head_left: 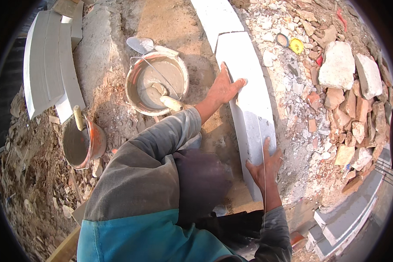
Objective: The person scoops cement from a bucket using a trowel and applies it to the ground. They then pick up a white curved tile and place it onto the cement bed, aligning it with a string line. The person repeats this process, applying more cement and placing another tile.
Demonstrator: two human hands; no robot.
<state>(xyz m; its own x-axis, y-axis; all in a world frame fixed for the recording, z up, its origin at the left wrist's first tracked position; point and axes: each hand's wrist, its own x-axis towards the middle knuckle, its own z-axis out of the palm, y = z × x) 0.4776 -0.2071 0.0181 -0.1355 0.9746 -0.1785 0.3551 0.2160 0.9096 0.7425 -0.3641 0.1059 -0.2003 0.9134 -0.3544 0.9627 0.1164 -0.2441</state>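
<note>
Both hands are flat on a long white block [249, 100] that lies on the ground, running from near to far just right of the middle. The left hand [224, 87] rests open against the block's left edge at the far end, fingers spread over its top. The right hand [264, 168] is open too, palm pressed on the near end, fingers pointing far. A thin taut string [263, 174] runs along the block's right side, past the right hand. Left of the block stands a bucket of grey mortar [157, 83] with a trowel [167, 98] stuck in it, and nearer, further left, an orange bucket [84, 142]. Broken stone rubble [340, 100] lies heaped to the right, with a yellow tape measure [296, 45] at the far side.
</note>
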